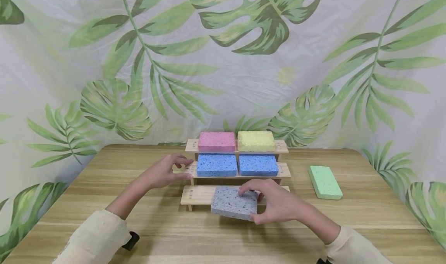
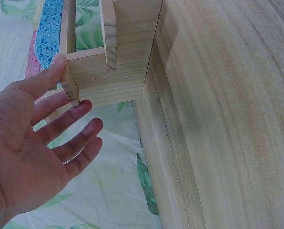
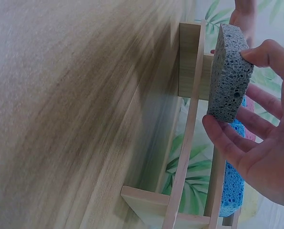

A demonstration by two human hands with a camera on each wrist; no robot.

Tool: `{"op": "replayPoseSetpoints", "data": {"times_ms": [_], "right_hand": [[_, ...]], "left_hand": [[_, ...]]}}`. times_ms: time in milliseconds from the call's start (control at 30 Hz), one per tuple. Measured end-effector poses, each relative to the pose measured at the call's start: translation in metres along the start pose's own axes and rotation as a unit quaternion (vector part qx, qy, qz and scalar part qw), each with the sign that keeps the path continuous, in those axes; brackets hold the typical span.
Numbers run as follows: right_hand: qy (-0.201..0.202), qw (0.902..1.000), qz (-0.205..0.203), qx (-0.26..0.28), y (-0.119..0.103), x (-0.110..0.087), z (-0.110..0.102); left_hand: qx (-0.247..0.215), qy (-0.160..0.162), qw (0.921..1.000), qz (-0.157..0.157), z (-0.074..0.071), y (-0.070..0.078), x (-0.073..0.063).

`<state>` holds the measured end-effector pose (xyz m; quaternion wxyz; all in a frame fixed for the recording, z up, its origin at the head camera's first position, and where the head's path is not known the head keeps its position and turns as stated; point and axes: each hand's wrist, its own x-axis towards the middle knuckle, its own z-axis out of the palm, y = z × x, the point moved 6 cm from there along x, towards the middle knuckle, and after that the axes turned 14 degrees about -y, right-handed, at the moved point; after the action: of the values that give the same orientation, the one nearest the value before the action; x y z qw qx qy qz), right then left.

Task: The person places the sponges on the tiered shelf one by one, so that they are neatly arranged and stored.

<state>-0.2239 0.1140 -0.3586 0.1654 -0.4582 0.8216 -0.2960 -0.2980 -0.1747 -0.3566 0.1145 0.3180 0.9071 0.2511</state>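
Observation:
My right hand [image 1: 275, 202] grips a speckled grey sponge [image 1: 231, 203] by its right end, with the thumb at the near side and fingers over the top. The sponge is tilted and held over the lowest step of a three-step wooden rack [image 1: 196, 194]. In the right wrist view the grey sponge [image 3: 230, 71] shows its porous face between thumb and fingers. My left hand [image 1: 166, 172] holds the left end of the middle step. Seen from the left wrist, its thumb and fingers pinch the end of that board [image 2: 71, 88].
Two blue sponges [image 1: 216, 165] sit on the middle step. A pink sponge [image 1: 216, 141] and a yellow sponge [image 1: 256, 141] sit on the top step. To the right, a green sponge [image 1: 325, 182] lies on the wooden table [image 1: 146, 233]. A leaf-patterned cloth [image 1: 244, 78] hangs behind.

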Motion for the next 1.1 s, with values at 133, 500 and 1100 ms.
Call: {"op": "replayPoseSetpoints", "data": {"times_ms": [133,500,1100], "right_hand": [[0.004,1.0,-0.003,-0.005,-0.001,0.001,0.0],[0.008,0.9998,0.004,-0.019,-0.003,0.006,0.001],[0.027,0.9981,0.014,-0.054,-0.007,0.014,0.003]], "left_hand": [[0.002,0.001,1.0,-0.004,-0.001,0.0,0.0],[-0.004,0.002,1.0,-0.005,-0.001,0.001,-0.001],[-0.002,0.009,0.9999,0.007,-0.001,0.001,0.0]]}}
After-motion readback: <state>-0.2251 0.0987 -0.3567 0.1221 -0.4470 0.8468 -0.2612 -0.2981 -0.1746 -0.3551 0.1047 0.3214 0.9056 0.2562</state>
